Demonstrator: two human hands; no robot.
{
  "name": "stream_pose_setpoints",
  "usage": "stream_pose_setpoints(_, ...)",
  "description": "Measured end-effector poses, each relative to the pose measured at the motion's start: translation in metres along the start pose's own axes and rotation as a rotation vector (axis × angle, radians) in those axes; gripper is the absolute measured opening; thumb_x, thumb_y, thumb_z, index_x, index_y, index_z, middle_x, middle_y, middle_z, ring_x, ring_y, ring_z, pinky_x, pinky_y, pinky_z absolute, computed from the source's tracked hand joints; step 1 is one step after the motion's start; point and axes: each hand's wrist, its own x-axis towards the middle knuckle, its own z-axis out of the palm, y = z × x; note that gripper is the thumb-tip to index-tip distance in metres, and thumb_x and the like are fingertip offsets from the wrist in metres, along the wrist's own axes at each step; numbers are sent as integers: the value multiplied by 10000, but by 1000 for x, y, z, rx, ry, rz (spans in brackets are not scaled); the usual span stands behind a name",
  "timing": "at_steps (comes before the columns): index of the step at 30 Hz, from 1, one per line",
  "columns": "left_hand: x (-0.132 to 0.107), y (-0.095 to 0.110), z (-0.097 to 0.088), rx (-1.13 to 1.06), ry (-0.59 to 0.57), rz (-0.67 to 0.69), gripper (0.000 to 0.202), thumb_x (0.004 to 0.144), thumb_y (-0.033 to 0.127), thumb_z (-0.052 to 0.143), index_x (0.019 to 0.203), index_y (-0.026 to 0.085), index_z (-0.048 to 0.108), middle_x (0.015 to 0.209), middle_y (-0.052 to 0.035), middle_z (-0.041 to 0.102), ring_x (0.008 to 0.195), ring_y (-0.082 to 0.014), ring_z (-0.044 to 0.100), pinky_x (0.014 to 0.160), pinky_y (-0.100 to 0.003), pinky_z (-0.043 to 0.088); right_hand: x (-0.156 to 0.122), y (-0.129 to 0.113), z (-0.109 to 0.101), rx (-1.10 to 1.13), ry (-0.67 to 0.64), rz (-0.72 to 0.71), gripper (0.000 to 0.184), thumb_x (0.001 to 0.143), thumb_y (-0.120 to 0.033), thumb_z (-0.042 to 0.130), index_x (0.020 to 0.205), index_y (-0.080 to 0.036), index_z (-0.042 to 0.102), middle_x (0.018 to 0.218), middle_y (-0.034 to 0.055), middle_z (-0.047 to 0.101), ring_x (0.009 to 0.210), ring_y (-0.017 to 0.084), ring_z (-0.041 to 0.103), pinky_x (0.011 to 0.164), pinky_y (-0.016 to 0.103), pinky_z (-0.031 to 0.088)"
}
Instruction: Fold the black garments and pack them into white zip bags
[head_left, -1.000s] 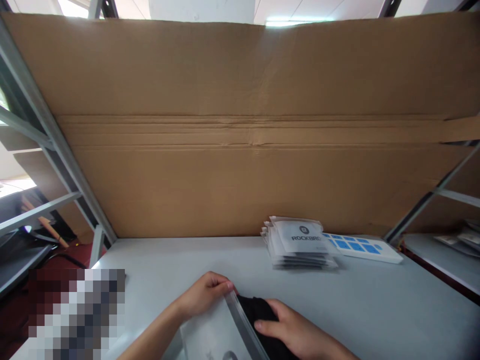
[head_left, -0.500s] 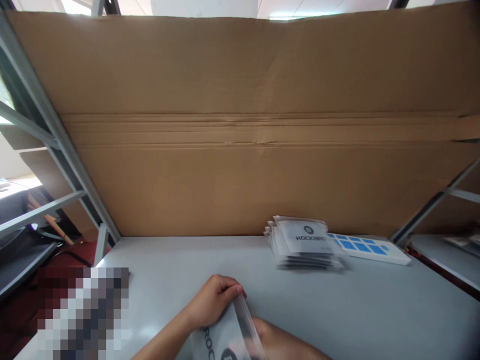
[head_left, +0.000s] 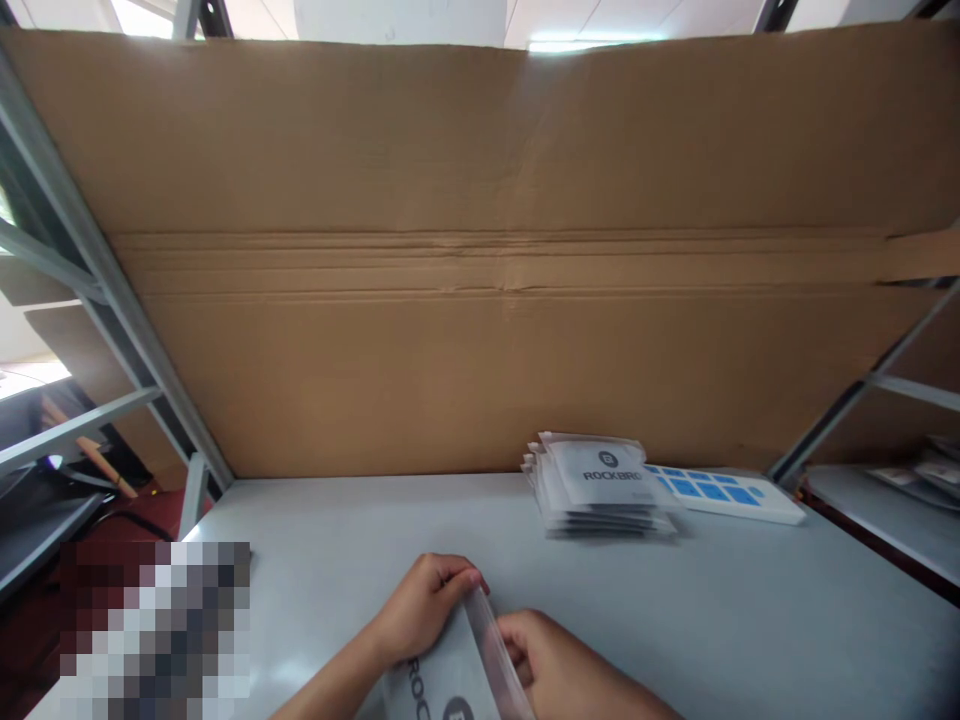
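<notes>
Pinching the bag (head_left: 453,668), the left hand (head_left: 427,608) held. Right hand (head_left: 551,655), at its four o'clock, withdrew, grip unclear; packing seemed advanced.

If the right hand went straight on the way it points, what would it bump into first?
Probably the plastic bag, at its clear edge, just beside the fingertips of the right hand. They may touch it already; depth is hard to tell.

The smooth pale-grey tabletop (head_left: 337,530) bore, far right, a stack of translucent plastic pouches (head_left: 604,490) beside a flat white blue-patterned block (head_left: 739,495).
</notes>
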Motion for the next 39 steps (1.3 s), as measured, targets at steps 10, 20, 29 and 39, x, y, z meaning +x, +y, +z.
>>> stream_pose_setpoints(10,7,-5,-15,-19,119,-52,487,867,616,475,700,186,629,650,7,548,669,-183,477,652,-270,393,-21,-8,-38,93,128,-133,467,747,-643,702,898,-201,688,900,35,686,861,225,646,817,339,489)
stream_pose_setpoints(20,9,-6,-16,-76,200,-84,483,836,632,492,707,188,630,647,16,527,660,-176,473,625,-265,372,-46,-6,-55,-289,-43,-215,556,890,-713,489,805,-200,687,926,10,515,813,181,532,760,292,419)
stream_pose_setpoints(29,10,-12,-17,-119,324,-100,532,849,691,484,735,187,613,609,36,478,589,-155,460,564,-249,372,-41,-5,-49,-379,120,-129,179,838,-365,625,892,-219,714,1053,34,560,954,214,581,856,300,448)
stream_pose_setpoints(39,6,0,-42,-8,166,0,181,743,209,552,863,196,687,871,-37,705,875,-234,638,788,-306,478,-23,17,-59,-54,256,-196,432,842,-508,606,1180,-263,493,708,-79,360,662,157,403,645,279,349)
